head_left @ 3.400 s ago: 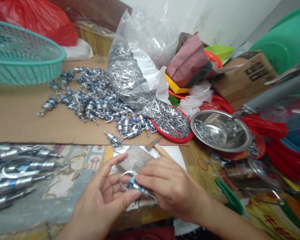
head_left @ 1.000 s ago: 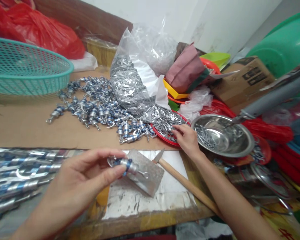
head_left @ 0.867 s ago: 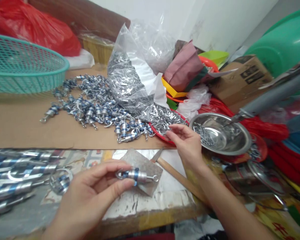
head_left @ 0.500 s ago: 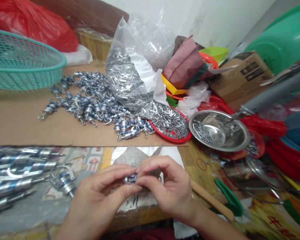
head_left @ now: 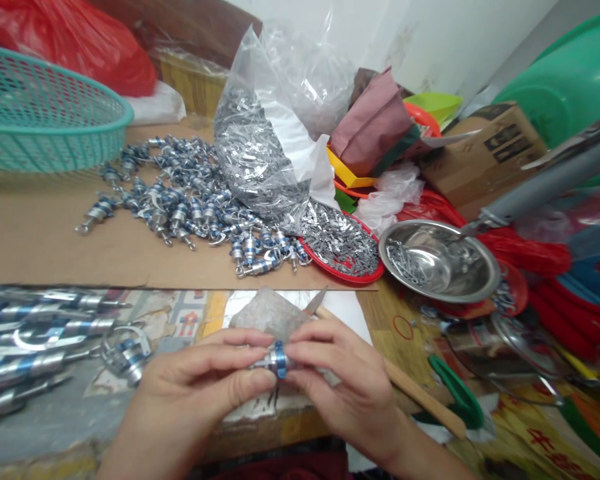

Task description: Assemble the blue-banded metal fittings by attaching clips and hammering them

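Observation:
Between my two hands is a small silver metal fitting with a blue band (head_left: 280,360); its ends are hidden by fingers. My left hand (head_left: 205,387) pinches its left end with thumb and fingertips. On the right end, my right hand (head_left: 343,373) closes its thumb and fingers. Just beyond them lies a grey stone-like block (head_left: 267,312) on white paper. A wooden handle (head_left: 425,400) reaches out from under my right hand, and a pointed blade tip (head_left: 316,301) shows past its fingers. Similar blue and silver fittings (head_left: 35,363) lie to the left.
A pile of blue-silver fittings (head_left: 180,193) covers part of the cardboard (head_left: 30,247). Behind stand a clear bag of metal clips (head_left: 255,147), a red plate (head_left: 350,277) of clips and a steel bowl (head_left: 445,287). A turquoise basket (head_left: 55,143) sits at left.
The fitting has been turned in my fingers, so its blue band now shows upright. Both hands still hold it, and my right fingers have shifted along it.

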`<act>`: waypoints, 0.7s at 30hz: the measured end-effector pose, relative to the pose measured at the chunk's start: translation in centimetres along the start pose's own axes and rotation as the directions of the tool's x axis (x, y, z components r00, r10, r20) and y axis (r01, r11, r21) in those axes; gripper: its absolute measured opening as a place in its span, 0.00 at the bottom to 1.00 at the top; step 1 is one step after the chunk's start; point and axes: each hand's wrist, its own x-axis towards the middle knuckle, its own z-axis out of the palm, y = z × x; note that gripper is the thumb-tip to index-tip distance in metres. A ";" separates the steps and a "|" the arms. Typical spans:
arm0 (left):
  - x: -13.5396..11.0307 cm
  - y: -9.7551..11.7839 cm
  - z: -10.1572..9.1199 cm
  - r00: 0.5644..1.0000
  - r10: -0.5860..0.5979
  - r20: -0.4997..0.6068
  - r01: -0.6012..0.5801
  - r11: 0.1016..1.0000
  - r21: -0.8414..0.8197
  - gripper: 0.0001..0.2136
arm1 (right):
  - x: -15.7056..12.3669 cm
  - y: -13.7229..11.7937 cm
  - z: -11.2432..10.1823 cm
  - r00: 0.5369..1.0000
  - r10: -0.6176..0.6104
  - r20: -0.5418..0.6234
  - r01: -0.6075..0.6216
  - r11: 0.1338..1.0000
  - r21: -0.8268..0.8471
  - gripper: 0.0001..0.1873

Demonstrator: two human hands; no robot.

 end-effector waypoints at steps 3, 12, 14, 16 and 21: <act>-0.1 0.2 -0.1 0.999 -0.051 0.013 0.051 0.999 -0.009 0.07 | 0.0 0.0 -0.9 0.958 -0.251 0.136 0.270 0.953 -0.137 0.09; -0.2 0.7 -1.4 0.983 0.012 0.185 -0.047 0.982 0.184 0.02 | 0.1 -0.4 -1.4 0.934 -0.299 0.197 0.334 0.925 -0.180 0.06; -0.2 0.7 -1.6 0.980 0.016 0.200 -0.060 0.974 0.220 0.02 | -0.1 -0.5 -1.2 0.943 -0.267 0.199 0.301 0.940 -0.164 0.06; -0.2 0.8 -1.6 0.976 0.034 0.216 -0.081 0.974 0.212 0.03 | -0.4 -0.5 -1.1 0.946 -0.269 0.180 0.297 0.943 -0.151 0.06; -0.4 0.8 -1.2 0.975 0.062 0.215 -0.088 0.990 0.112 0.04 | -0.4 -0.6 -1.2 0.968 -0.198 0.152 0.216 0.969 -0.117 0.09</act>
